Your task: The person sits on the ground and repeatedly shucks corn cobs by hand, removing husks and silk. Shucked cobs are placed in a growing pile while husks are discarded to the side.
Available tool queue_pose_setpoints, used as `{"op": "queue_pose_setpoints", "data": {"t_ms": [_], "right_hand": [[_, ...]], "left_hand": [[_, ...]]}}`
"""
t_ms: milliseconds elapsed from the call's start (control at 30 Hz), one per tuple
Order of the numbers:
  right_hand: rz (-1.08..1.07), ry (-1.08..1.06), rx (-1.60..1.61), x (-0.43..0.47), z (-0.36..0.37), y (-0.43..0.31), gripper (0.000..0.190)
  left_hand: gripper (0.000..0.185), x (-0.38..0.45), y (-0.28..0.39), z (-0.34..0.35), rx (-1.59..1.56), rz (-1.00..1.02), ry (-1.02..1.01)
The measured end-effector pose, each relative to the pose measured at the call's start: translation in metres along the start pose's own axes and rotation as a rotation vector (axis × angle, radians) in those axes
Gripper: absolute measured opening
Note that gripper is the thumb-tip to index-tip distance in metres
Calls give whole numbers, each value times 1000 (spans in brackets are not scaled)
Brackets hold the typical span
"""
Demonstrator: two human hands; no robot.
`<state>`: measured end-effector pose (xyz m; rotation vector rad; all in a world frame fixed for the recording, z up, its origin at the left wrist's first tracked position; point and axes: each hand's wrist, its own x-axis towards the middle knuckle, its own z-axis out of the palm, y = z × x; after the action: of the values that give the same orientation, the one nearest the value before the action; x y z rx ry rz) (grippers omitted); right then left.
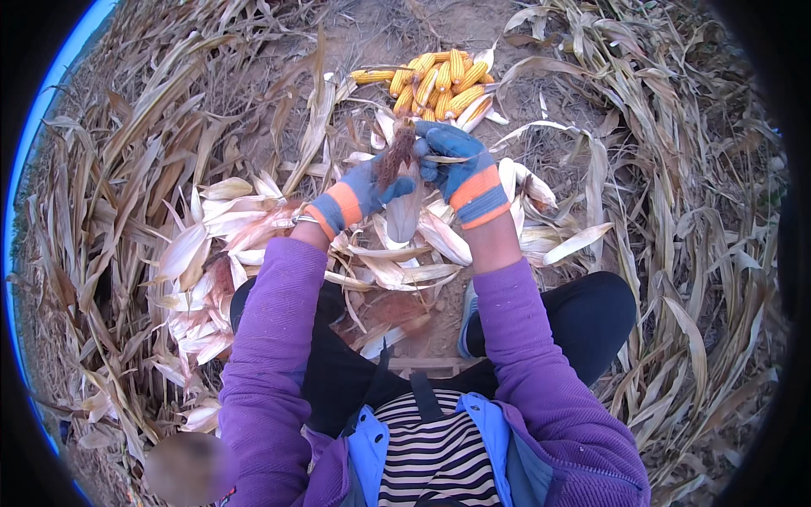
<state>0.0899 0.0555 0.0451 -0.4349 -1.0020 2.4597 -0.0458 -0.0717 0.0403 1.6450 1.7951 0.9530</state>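
My left hand (370, 184), in a blue work glove with an orange-striped cuff, holds an ear of corn (405, 209) wrapped in pale husk. Brown silk hangs at the ear's upper end, across the left glove. My right hand (453, 155), gloved alike, has its fingers closed at the ear's top and on a strip of husk. The kernels of this ear are hidden. Beyond my hands lies a pile of husked yellow corn cobs (443, 85); one at its near edge still has husk on it.
Loose pale husks (241, 215) lie on the soil left of my hands, between my legs and at the right. Dry corn stalks and leaves (146, 158) are heaped along the left, with more stalks (671, 209) along the right. My bent knees flank the near ground.
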Motion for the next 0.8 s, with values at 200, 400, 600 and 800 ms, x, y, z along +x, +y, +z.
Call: {"op": "queue_pose_setpoints", "data": {"t_ms": [200,400,600,800], "right_hand": [[-113,92,-349,2,1,5,30],[-158,176,-518,0,6,17,32],[-214,140,-429,6,-3,32,18],[-144,210,-157,6,-7,35,14]], "left_hand": [[58,-10,1,3,-392,-154,27],[58,-11,24,0,-424,-268,-69],[56,-9,6,14,-405,-98,50],[58,-4,21,13,-552,-366,28]]}}
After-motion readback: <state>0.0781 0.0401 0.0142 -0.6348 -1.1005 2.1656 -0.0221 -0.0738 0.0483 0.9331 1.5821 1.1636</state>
